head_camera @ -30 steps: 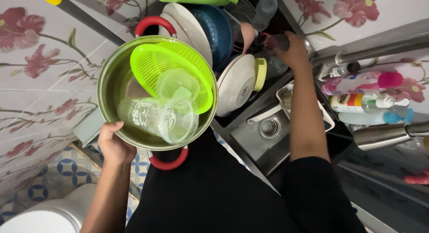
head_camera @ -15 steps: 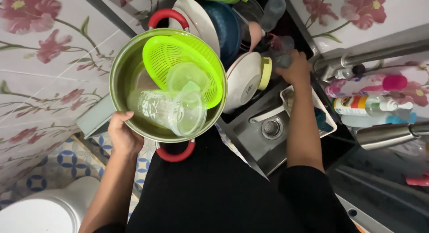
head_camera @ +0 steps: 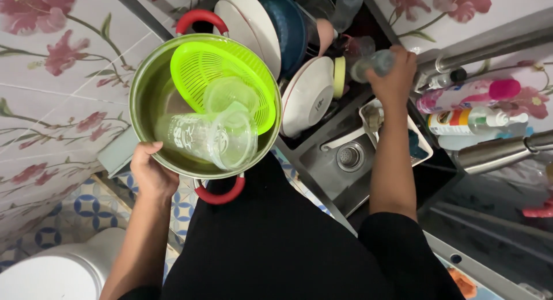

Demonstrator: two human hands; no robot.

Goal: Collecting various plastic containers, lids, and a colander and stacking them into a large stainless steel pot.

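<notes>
Steel pot [head_camera: 151, 90] with red handles already carries a green colander [head_camera: 199, 75], a clear measuring cup [head_camera: 199, 139] and a small clear container; plates and bowls remain racked beside the sink [head_camera: 345, 157]. Left hand [head_camera: 151, 174] clamps the pot's rim, arm bent close. Right hand [head_camera: 394, 75], arm outstretched, is closed on a clear bottle [head_camera: 373, 64] above the rack.

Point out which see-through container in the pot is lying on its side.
The tall clear jug with printed markings lies on its side at the pot's front; the small clear cup sits in the green strainer.
</notes>
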